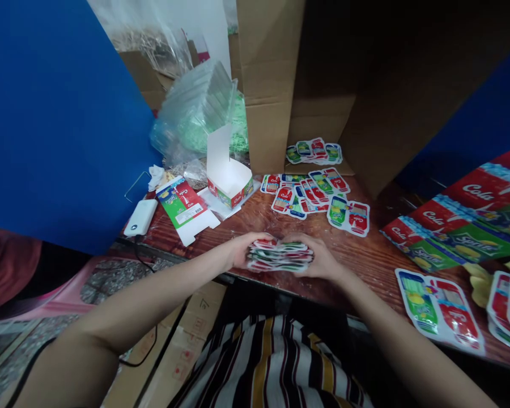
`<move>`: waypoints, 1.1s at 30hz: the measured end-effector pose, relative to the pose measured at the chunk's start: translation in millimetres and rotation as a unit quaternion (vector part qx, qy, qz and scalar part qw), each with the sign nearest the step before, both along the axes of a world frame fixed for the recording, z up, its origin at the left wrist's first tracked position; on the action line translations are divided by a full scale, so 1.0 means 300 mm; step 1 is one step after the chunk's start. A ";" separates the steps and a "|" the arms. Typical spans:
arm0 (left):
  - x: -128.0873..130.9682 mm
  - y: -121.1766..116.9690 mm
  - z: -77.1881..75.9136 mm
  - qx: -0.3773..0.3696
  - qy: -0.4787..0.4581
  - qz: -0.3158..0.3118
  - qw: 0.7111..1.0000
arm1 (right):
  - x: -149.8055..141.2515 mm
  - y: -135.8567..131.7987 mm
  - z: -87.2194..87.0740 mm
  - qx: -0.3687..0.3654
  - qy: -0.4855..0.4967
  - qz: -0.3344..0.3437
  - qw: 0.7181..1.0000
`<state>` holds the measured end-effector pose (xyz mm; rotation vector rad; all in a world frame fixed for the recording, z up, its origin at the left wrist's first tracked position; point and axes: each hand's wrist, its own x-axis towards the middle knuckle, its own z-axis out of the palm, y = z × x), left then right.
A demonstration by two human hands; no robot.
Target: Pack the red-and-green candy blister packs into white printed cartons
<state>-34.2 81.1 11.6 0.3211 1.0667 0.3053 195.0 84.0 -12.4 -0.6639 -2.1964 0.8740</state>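
Being held btw L hand [241, 251] & R hand [319, 258]: pack stack [279, 258] | spread on worktop [365, 258]: more packs [358, 217] | open box [238, 198] set nearby

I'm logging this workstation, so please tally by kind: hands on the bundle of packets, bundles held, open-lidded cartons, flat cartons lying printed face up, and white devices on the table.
Left hand and right hand: 2
Bundle of packets: 1
Open-lidded carton: 1
Flat carton: 1
White device: 1
Total: 6
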 end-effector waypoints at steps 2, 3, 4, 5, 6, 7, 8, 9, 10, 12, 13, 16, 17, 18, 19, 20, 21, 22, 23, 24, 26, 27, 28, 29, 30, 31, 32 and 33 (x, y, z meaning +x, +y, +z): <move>-0.007 0.023 0.016 0.004 -0.004 -0.065 0.998 | 0.002 0.016 -0.023 -0.060 0.022 -0.058 0.996; -0.011 0.034 0.019 0.009 0.007 -0.100 0.995 | 0.002 0.025 -0.035 -0.089 0.041 -0.086 0.991; -0.015 0.042 0.017 0.022 0.032 -0.126 0.991 | 0.001 0.035 -0.045 -0.114 0.066 -0.113 0.985; -0.020 0.046 0.011 0.044 0.073 -0.138 0.987 | 0.000 0.044 -0.054 -0.134 0.092 -0.136 0.977; -0.025 0.045 0.000 0.078 0.130 -0.135 0.979 | -0.002 0.052 -0.061 -0.149 0.114 -0.154 0.970; -0.031 0.039 -0.014 0.128 0.193 -0.112 0.966 | -0.003 0.058 -0.066 -0.159 0.130 -0.167 0.964; -0.036 0.029 -0.030 0.196 0.249 -0.072 0.946 | -0.005 0.063 -0.069 -0.165 0.139 -0.173 0.961; -0.042 0.017 -0.046 0.278 0.286 -0.021 0.917 | -0.006 0.065 -0.070 -0.170 0.142 -0.175 0.959; -0.048 0.003 -0.063 0.370 0.288 0.030 0.883 | -0.008 0.065 -0.071 -0.174 0.141 -0.172 0.959; -0.052 -0.023 -0.093 0.536 0.203 0.085 0.815 | -0.010 0.063 -0.070 -0.184 0.136 -0.160 0.960; -0.051 -0.033 -0.106 0.592 0.147 0.080 0.789 | -0.011 0.061 -0.070 -0.189 0.135 -0.155 0.960; -0.029 -0.036 -0.138 0.649 0.095 0.026 0.754 | -0.009 0.060 -0.070 -0.194 0.134 -0.148 0.960; -0.020 -0.029 -0.145 0.647 0.112 0.025 0.754 | -0.007 0.061 -0.070 -0.196 0.135 -0.143 0.961; -0.011 -0.018 -0.152 0.641 0.124 0.029 0.757 | -0.003 0.063 -0.069 -0.198 0.132 -0.135 0.962; -0.005 -0.004 -0.157 0.635 0.123 0.032 0.762 | 0.001 0.066 -0.066 -0.201 0.126 -0.121 0.964; 0.000 0.012 -0.160 0.630 0.106 0.032 0.769 | 0.006 0.068 -0.062 -0.206 0.115 -0.103 0.966; 0.003 0.028 -0.163 0.627 0.078 0.023 0.775 | 0.012 0.071 -0.057 -0.213 0.101 -0.084 0.968; 0.004 0.042 -0.164 0.622 0.045 0.009 0.781 | 0.017 0.073 -0.050 -0.222 0.088 -0.064 0.969; 0.004 0.055 -0.164 0.616 0.015 -0.009 0.788 | 0.021 0.075 -0.041 -0.233 0.077 -0.046 0.968; 0.003 0.064 -0.164 0.606 -0.009 -0.024 0.795 | 0.025 0.077 -0.032 -0.241 0.073 -0.028 0.967; 0.002 0.075 -0.162 0.588 -0.032 -0.037 0.808 | 0.030 0.081 -0.014 -0.239 0.078 0.004 0.968; 0.002 0.076 -0.161 0.581 -0.035 -0.040 0.812 | 0.031 0.084 -0.008 -0.231 0.084 0.018 0.969; 0.002 0.076 -0.160 0.576 -0.033 -0.038 0.816 | 0.033 0.086 -0.005 -0.227 0.089 0.028 0.970; 0.004 0.074 -0.160 0.574 -0.027 -0.034 0.818 | 0.034 0.088 -0.006 -0.230 0.090 0.031 0.968; 0.005 0.071 -0.161 0.572 -0.019 -0.028 0.819 | 0.036 0.090 -0.011 -0.241 0.089 0.028 0.966; 0.007 0.067 -0.163 0.569 -0.011 -0.019 0.822 | 0.037 0.091 -0.019 -0.257 0.085 0.019 0.963; 0.009 0.062 -0.165 0.565 0.000 -0.007 0.825 | 0.038 0.090 -0.029 -0.270 0.084 0.006 0.959; 0.012 0.055 -0.167 0.562 0.013 0.008 0.827 | 0.038 0.087 -0.041 -0.276 0.087 -0.011 0.957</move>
